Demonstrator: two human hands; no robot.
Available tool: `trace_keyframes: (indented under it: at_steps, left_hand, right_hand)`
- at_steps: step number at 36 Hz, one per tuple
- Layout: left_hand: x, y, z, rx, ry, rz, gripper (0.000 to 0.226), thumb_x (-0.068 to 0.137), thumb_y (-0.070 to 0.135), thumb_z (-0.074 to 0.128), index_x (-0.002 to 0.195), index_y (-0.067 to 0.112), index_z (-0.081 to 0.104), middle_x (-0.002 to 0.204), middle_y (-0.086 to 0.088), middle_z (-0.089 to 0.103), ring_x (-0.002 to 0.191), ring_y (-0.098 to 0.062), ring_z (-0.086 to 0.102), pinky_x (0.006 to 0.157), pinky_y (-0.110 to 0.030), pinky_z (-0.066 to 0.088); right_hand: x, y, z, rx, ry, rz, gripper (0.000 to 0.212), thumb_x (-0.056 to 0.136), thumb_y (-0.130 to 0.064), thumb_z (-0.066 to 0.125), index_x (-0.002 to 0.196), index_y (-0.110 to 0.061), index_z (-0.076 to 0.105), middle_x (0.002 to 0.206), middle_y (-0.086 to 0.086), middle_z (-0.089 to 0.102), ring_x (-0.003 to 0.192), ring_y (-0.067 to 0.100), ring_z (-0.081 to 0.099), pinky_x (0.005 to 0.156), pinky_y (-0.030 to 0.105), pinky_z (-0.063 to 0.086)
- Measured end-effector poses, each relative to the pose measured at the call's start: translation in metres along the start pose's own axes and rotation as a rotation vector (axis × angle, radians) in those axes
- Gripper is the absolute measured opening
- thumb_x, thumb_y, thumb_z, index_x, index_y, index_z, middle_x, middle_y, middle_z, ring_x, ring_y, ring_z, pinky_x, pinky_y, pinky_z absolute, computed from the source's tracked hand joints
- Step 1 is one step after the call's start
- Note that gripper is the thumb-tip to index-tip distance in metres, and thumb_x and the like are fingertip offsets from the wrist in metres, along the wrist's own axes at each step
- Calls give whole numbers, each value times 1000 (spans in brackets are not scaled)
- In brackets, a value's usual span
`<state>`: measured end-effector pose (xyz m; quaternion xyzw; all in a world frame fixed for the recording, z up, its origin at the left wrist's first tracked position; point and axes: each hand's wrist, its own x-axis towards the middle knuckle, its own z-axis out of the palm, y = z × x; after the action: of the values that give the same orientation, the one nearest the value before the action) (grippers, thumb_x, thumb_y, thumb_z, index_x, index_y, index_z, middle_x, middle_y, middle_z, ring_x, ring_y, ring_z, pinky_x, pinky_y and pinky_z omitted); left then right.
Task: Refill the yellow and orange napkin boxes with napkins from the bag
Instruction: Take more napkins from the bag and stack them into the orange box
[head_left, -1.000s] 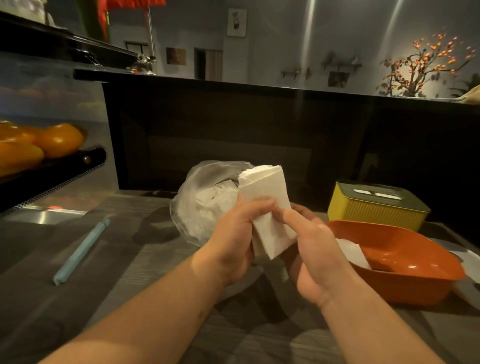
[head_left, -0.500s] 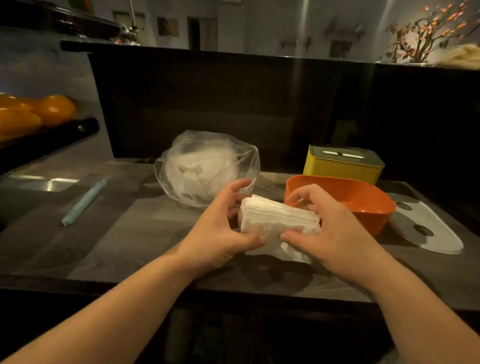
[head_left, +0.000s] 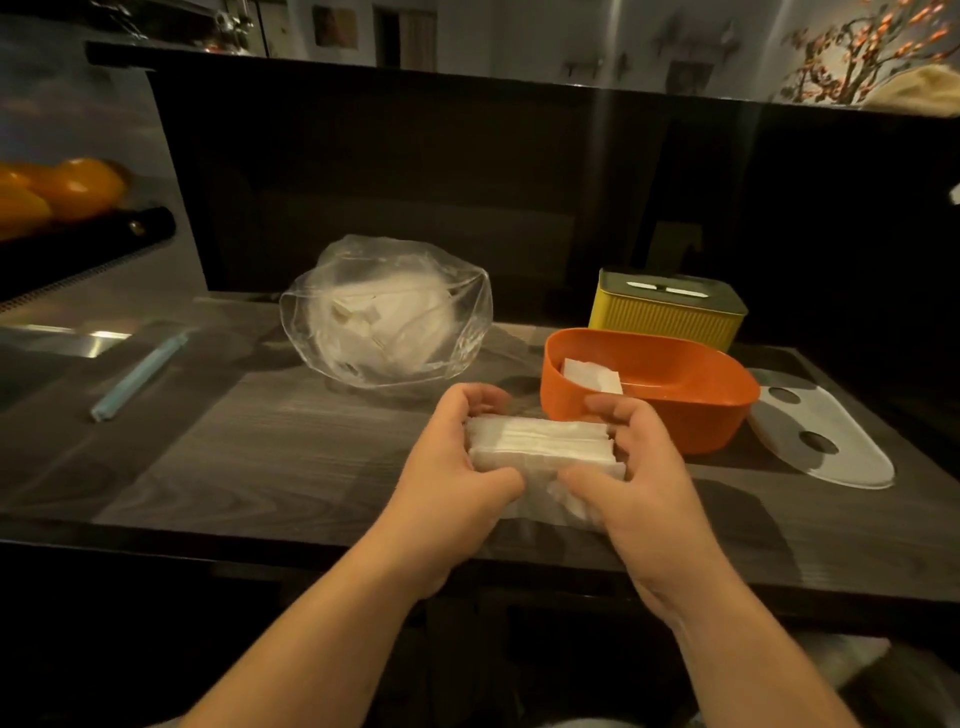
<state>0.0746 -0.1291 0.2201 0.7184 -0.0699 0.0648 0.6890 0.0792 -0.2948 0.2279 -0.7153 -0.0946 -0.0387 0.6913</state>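
Squaring up a napkin stack (head_left: 540, 447) near the front edge of the bench (head_left: 260, 457), both hands on it. Left hand (head_left: 452, 478) curls round the left end with its thumb on the near face; right hand (head_left: 639, 467) grips the right end, fingers over the far side. The stack stands edge-up, touching the bench or just above it, cannot tell which. A few loose sheets splay out under the right palm. To do it well: tap the stack so the edges line up, tuck the loose sheets in, press evenly from both ends so the middle does not bow, then carry it level. Orange box (head_left: 691, 421) sits just beyond the right hand, open, with 1 small batch of napkins (head_left: 592, 376) at its left end; there looks to be room, so lower the stack in lengthwise. Clear lid (head_left: 852, 462) with 2 holes lies flat just right of that box and likely goes on after. Yellow box (head_left: 660, 317) stands behind it with its lid on; fill level hidden. Bag (head_left: 387, 325) sits further back on the left, with more napkins inside.
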Motion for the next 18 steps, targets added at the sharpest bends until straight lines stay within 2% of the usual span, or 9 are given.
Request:
trace_keyframes:
  at_steps: [1, 3, 8, 11, 14, 18]
  left_hand:
    - [-1, -1, 3, -33, 10, 8, 62, 71, -4, 66, 115, 39, 56, 111, -2, 63, 83, -13, 69, 67, -29, 57]
    - [-1, -1, 7, -75, 11, 18, 68, 76, -13, 66, 120, 37, 53, 113, 1, 61, 86, -12, 70, 69, -26, 56]
    - [4, -4, -1, -54, -9, 1, 76, 74, -16, 61, 126, 39, 51, 117, 1, 61, 89, -13, 70, 70, -27, 57]
    - [5, -7, -5, -55, 13, -18, 73, 74, -15, 58, 124, 39, 54, 111, 3, 67, 89, -12, 71, 70, -29, 58]
    - [4, -7, -4, -31, 26, -6, 71, 79, -18, 55, 124, 37, 54, 109, 8, 67, 93, -7, 69, 74, -26, 56]
    - [6, -4, -2, -57, -4, -11, 72, 78, -17, 55, 123, 39, 53, 112, 6, 66, 96, -12, 69, 76, -28, 56]
  right_hand:
    - [1, -1, 1, 56, 9, 15, 56, 83, 7, 68, 116, -37, 55, 112, -1, 68, 99, 18, 70, 81, 41, 62]
    - [3, -2, 4, 97, 0, 34, 56, 82, 12, 62, 117, -31, 56, 112, 3, 68, 98, 21, 71, 80, 44, 62]
    - [4, 4, 2, 60, 19, 37, 57, 81, 15, 59, 110, -35, 60, 109, 2, 68, 97, 21, 70, 79, 47, 62]
    - [6, 6, 0, 69, 44, 60, 56, 84, 15, 57, 110, -34, 60, 108, -3, 69, 99, 17, 71, 81, 43, 63]
    - [7, 7, 2, 39, 61, 55, 56, 84, 15, 57, 109, -35, 60, 105, -4, 70, 98, 17, 70, 84, 46, 62]
    - [6, 6, 7, -5, 69, -7, 54, 83, 13, 59, 108, -34, 60, 106, -1, 69, 99, 19, 70, 82, 49, 61]
